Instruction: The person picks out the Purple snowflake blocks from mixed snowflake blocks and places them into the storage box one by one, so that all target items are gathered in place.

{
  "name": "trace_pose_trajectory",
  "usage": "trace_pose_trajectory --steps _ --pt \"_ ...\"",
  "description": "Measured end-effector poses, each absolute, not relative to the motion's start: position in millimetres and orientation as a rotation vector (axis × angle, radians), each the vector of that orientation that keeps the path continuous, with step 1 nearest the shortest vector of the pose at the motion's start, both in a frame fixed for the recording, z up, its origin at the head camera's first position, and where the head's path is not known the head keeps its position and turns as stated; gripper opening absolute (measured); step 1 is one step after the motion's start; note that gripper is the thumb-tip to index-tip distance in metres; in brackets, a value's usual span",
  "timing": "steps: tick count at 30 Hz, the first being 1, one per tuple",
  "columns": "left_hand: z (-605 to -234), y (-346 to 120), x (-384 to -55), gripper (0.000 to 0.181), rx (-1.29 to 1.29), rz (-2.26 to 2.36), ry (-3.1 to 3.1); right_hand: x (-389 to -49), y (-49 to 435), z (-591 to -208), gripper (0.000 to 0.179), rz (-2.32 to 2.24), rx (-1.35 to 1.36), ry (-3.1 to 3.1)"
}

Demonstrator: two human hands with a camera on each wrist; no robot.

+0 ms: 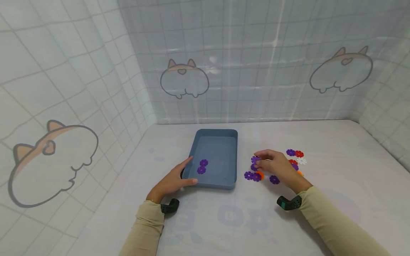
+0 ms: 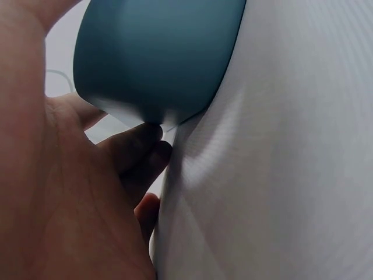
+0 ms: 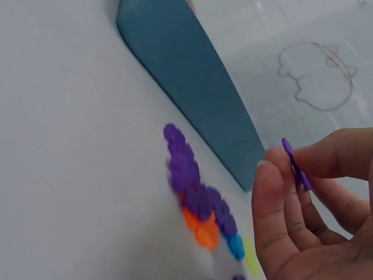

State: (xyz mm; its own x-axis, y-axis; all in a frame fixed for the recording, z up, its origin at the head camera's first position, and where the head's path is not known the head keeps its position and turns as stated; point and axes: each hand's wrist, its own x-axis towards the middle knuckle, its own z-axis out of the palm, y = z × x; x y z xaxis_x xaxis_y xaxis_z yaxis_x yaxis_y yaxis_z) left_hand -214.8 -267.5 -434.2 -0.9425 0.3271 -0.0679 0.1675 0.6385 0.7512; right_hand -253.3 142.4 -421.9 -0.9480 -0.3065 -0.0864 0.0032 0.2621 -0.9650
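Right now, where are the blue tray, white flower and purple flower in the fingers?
Blue tray [image 1: 221, 153]: head view, on its bare floor.
White flower [image 1: 301, 161]: head view, on its middle.
Held purple flower [image 3: 298, 171]: right wrist view, on its thin edge.

A white cloth [image 1: 230, 241] with faint pale-blue prints [image 1: 231, 215] in front of the tray makes the work surface. The blue-grey tray [image 1: 217, 153] rests flat on it. Just right of the tray, flower-edged purple discs [image 1: 248, 175] lie close together, one overlapping an orange disc [image 1: 262, 175]. A little further right of the tray sits a separate purple disc [image 1: 274, 180]. Well to its right lie red discs [image 1: 299, 154] and a white disc [image 1: 302, 161], among more purple ones; a blue disc [image 3: 236, 247] also shows right of the tray.
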Motion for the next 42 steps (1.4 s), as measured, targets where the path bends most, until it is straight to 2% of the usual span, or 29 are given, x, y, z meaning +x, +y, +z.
trace_pose_trajectory --steps 21,42 --pt "-436 -267 -213 0.096 0.403 1.198 2.657 -272 96 -405 0.037 -1.805 -0.41 2.15" --pt "-437 -268 -214 0.095 0.395 1.167 2.688 -293 65 -402 0.042 -1.932 -0.455 1.994"
